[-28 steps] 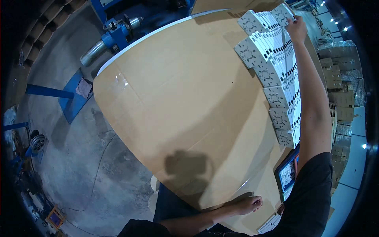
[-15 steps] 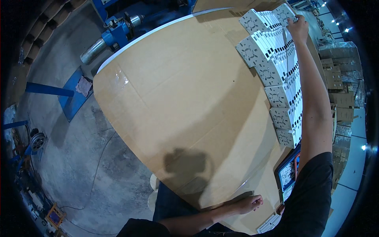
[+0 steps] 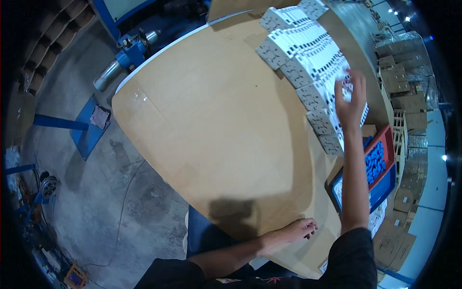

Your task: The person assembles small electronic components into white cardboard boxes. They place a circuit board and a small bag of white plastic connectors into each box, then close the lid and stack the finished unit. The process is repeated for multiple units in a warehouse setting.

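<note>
White slotted parts with patterned end plates stand packed in several rows along the right side of a cardboard-covered table. My right hand is raised over the near part of these rows. Its thumb and fingers are spread apart, slightly blurred, with nothing visible between them. Close to the table's front edge, my left hand rests on the cardboard. The fingers of that hand are loosely curled with gaps between them, and I see nothing in it.
Right of the rows, a red tray of small blue pieces sits over a blue tray, partly hidden by my right forearm. A blue machine with a metal cylinder stands beyond the far left edge. Stacked cardboard boxes line the right.
My right hand has come back toward me from the far end of the white rows, and its fingers have spread. The view has shifted, showing more of the trays. My left hand stays near the front edge.
</note>
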Available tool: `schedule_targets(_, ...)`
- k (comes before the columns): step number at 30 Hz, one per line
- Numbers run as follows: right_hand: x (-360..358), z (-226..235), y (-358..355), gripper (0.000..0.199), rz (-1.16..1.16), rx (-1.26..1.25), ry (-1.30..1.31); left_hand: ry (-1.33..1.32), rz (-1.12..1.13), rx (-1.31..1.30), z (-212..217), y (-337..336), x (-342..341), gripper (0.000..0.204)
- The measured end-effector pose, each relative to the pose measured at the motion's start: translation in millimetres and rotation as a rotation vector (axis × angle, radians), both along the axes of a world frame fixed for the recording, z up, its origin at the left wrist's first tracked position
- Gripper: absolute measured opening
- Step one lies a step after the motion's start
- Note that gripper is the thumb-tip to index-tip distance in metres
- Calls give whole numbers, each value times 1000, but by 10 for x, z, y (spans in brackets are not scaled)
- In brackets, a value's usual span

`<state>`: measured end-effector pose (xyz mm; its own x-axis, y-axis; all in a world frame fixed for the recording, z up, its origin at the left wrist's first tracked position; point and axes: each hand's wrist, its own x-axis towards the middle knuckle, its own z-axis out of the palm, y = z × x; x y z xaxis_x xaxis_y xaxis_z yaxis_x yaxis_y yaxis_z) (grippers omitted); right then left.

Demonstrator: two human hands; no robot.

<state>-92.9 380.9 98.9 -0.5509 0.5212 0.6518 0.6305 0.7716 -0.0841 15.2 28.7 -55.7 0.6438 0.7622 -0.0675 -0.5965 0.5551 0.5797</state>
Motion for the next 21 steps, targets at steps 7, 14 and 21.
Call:
schedule_targets(7, 2032, -489, -2534, 25, -499, -522, 316, 48, -11, 70, -38, -65, 14, 22)
schedule_targets(14, 2812, -842, -4674, 28, -739, -541, 332, 368, 125, 373, 69, -229, -84, 18)
schedule_targets(21, 2754, -853, -5092, 22, -623, -590, 595, 917, 270, 1035, 401, -451, -59, 12)
